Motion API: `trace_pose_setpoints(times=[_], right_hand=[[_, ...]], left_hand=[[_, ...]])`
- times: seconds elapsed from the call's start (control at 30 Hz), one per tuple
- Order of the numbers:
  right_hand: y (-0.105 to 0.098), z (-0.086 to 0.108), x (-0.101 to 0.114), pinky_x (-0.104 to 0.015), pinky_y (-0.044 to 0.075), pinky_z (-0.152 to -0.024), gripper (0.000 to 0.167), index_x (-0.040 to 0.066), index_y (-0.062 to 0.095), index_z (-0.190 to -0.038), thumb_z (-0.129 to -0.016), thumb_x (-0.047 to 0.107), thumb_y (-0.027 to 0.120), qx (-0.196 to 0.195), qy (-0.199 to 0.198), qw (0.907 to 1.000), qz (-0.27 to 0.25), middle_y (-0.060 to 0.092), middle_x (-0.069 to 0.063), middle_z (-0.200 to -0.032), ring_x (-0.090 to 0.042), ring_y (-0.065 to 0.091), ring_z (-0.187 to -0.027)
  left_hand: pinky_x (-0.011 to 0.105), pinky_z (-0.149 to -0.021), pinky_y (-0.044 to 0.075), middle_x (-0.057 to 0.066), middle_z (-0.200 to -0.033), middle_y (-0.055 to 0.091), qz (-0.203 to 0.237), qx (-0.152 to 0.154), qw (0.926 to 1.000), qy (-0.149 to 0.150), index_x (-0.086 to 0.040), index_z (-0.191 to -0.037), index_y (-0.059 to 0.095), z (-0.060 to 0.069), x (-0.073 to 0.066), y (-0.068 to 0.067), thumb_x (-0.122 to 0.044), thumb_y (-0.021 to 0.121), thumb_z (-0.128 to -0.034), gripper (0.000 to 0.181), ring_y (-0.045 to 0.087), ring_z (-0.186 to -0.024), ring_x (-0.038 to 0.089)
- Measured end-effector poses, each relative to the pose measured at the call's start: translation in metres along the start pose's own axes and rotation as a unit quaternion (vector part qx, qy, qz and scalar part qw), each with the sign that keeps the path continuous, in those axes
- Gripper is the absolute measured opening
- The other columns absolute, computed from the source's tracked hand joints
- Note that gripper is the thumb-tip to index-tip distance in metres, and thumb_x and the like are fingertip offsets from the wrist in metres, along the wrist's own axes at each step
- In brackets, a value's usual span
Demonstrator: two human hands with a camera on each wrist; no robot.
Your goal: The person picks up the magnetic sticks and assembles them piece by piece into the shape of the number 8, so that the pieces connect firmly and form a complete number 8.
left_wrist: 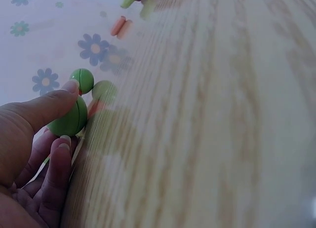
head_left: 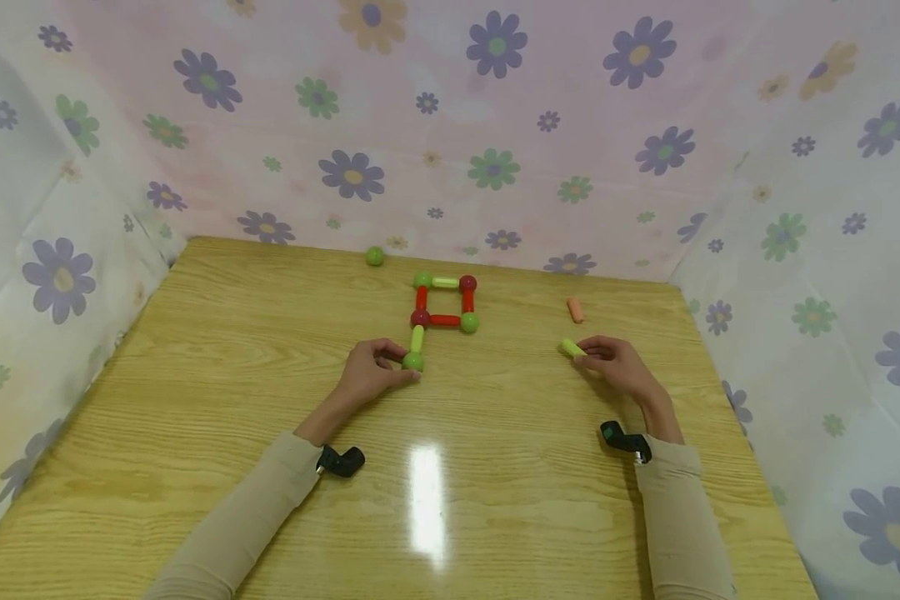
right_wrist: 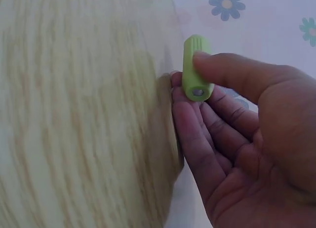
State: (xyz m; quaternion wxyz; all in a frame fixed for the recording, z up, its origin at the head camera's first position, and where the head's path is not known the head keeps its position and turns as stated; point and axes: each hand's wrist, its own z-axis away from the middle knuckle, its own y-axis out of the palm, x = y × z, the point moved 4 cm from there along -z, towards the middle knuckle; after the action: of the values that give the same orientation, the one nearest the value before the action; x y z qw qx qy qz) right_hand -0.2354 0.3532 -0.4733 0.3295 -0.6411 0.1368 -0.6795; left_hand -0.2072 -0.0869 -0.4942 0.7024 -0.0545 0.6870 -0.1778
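My left hand [head_left: 369,371] pinches a green ball [head_left: 413,362] between thumb and fingers; the left wrist view shows the thumb on top of it. A light green rod [head_left: 417,339] runs from that ball to a dark red ball [head_left: 420,318], one corner of a flat square of rods and balls. The square has red rods [head_left: 445,320] on three sides and a light green rod [head_left: 446,283] at the back. Over to the right, my right hand [head_left: 617,364] grips a loose light green rod [right_wrist: 197,67], whose end shows a round metal spot.
An orange rod [head_left: 575,310] lies just beyond my right hand. Near the back edge of the wooden table [head_left: 495,467] sits a single green ball [head_left: 375,256]. Flowered cloth [head_left: 435,125] hangs behind and at both sides.
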Motion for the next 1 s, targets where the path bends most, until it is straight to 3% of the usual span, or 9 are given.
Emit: trace_pose_setpoints(times=[0.23,0.43,0.6,0.7,0.87,1.0], right_hand=[[0.003,-0.002,0.008,-0.02,0.05,-0.082,0.037,-0.011,0.06,-0.131,-0.106,0.017,0.056,0.011,-0.025,0.9996,-0.01,0.068,-0.029,-0.118,-0.004,0.066,-0.095],[0.015,-0.002,0.018,-0.022,0.05,-0.076,0.034,-0.007,0.065,-0.127,-0.104,0.018,0.06,0.019,-0.049,0.9985,-0.018,0.069,-0.027,-0.115,-0.006,0.065,-0.091],[0.033,0.0,0.03,-0.023,0.056,-0.079,0.034,-0.006,0.064,-0.128,-0.101,0.014,0.065,0.006,-0.078,0.9937,-0.08,0.068,-0.027,-0.117,-0.007,0.069,-0.094],[0.045,-0.001,0.038,-0.024,0.058,-0.075,0.034,-0.007,0.065,-0.127,-0.098,0.011,0.069,-0.021,-0.09,0.9881,-0.124,0.07,-0.02,-0.111,-0.009,0.07,-0.09],[0.069,-0.004,0.054,-0.025,0.058,-0.068,0.032,-0.007,0.066,-0.123,-0.095,0.007,0.072,-0.033,-0.07,0.9827,-0.168,0.071,-0.004,-0.1,-0.009,0.07,-0.081],[0.095,-0.004,0.074,-0.029,0.06,-0.07,0.031,-0.008,0.067,-0.121,-0.093,0.005,0.073,0.007,-0.053,0.9842,-0.169,0.073,-0.013,-0.102,-0.012,0.071,-0.084]], left_hand=[[0.027,-0.066,0.049,0.012,-0.106,0.073,-0.004,-0.002,1.0,-0.003,-0.006,-0.107,0.073,0.002,-0.002,-0.001,-0.019,0.089,-0.0795,0.034,0.059,-0.073,0.015],[0.026,-0.066,0.049,0.013,-0.106,0.073,-0.006,-0.003,1.0,-0.001,-0.004,-0.107,0.072,0.002,-0.002,0.0,-0.018,0.088,-0.0798,0.034,0.059,-0.073,0.014],[0.027,-0.067,0.049,0.012,-0.106,0.073,-0.009,-0.005,0.9999,-0.005,-0.005,-0.106,0.073,0.002,-0.003,-0.001,-0.018,0.089,-0.0789,0.034,0.06,-0.074,0.015],[0.027,-0.068,0.049,0.012,-0.106,0.073,-0.008,-0.005,0.9999,-0.006,-0.006,-0.107,0.073,0.002,-0.003,-0.001,-0.019,0.089,-0.0788,0.035,0.06,-0.075,0.016],[0.028,-0.068,0.049,0.012,-0.105,0.073,-0.007,-0.005,0.9999,-0.009,-0.006,-0.106,0.072,0.002,-0.003,0.0,-0.019,0.089,-0.0791,0.035,0.059,-0.076,0.016],[0.028,-0.069,0.049,0.012,-0.105,0.073,-0.01,-0.007,0.9999,-0.01,-0.006,-0.106,0.073,0.002,-0.002,-0.001,-0.019,0.089,-0.079,0.034,0.059,-0.076,0.016]])
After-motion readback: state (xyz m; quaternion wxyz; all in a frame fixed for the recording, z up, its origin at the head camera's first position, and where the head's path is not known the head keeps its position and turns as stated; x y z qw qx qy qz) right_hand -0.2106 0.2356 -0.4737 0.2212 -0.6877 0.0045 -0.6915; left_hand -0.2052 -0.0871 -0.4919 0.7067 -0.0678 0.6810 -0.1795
